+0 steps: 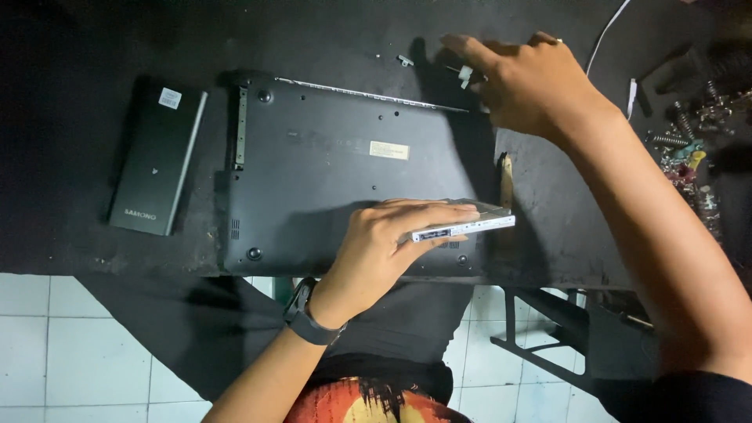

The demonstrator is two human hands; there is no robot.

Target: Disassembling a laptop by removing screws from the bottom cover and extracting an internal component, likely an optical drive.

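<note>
Desk [94,47]: laptop [329,172] lay at centre, underside up. Slim boxed unit [157,160] lay on the desk just left of the laptop, apart from it. Drive tray [470,223] was held over the laptop's near right corner by the left hand [384,243]. Right hand [521,82] was over the far right corner of the laptop, beside small loose parts [466,74]. Heap of screws and springs [693,149] lay at the desk's far right. Cable [607,31] ran behind the right hand.
</note>
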